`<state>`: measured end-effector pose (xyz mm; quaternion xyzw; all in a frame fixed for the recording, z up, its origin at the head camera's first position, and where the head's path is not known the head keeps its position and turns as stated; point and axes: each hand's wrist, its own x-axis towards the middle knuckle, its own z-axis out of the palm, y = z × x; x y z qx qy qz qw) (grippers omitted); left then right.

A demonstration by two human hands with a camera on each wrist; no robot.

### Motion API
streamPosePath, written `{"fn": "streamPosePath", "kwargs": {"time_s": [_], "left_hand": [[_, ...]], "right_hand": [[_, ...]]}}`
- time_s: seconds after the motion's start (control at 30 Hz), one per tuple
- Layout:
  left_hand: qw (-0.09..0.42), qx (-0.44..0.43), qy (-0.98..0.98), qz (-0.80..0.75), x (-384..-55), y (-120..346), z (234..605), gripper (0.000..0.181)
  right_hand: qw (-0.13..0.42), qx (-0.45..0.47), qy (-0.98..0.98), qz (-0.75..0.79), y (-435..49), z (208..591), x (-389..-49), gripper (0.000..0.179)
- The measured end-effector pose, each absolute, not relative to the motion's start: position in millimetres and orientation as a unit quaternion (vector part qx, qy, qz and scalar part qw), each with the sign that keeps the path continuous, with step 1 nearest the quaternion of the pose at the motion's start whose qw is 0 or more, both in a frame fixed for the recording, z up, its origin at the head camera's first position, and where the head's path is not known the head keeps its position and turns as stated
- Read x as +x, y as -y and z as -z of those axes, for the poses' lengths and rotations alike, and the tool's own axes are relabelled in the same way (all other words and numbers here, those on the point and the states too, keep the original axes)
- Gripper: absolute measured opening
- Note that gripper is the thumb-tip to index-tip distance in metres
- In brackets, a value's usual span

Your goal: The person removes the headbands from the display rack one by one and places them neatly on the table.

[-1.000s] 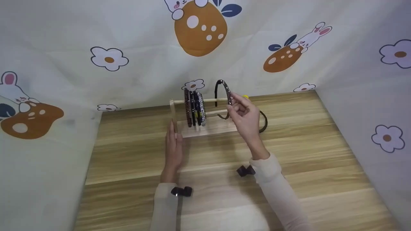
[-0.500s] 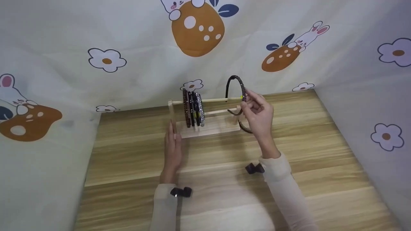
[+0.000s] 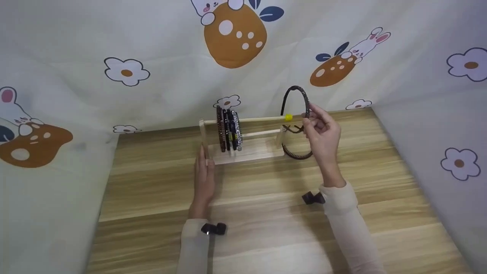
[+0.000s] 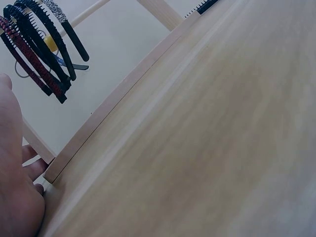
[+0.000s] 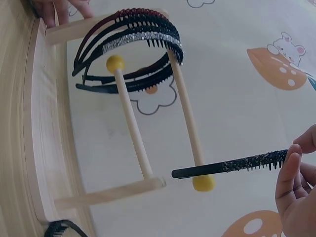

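In the head view my right hand (image 3: 325,139) pinches a dark headband (image 3: 307,99) between thumb and fingers, at the right end of a wooden rack (image 3: 257,152). The headband's glittery, toothed band shows in the right wrist view, one tip beside the yellow knob (image 5: 203,183) of the upper rod. My left hand (image 3: 205,179) lies with straight fingers against the rack's left upright (image 3: 203,135). Several headbands (image 3: 224,129), red, black and silver, hang together on the rods toward the left.
Another black toothed headband (image 3: 298,156) lies on the wooden table (image 3: 258,213) at the rack's right end. A printed cloth (image 3: 163,38) with rabbits and flowers rises behind the rack and along the sides.
My right hand has moved right with the headband, along the upper rod to its end, bringing the yellow knob into view. My left hand has stayed at the rack's left upright.
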<state>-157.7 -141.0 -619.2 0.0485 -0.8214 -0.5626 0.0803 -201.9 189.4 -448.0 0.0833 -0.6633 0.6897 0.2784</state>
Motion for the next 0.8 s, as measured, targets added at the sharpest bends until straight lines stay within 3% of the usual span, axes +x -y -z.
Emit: {"fn": "streamPosePath", "kwargs": {"time_s": [0.33,0.8], "left_hand": [[0.064,0.058,0.82,0.566,-156,141,616,0.066],[0.078,0.046,0.822,0.562,-156,141,616,0.066]], "right_hand": [[0.281,0.068,0.703,-0.65,-219,459,-207,0.039],[0.218,0.048,0.795,-0.564,-269,484,-207,0.04]]}}
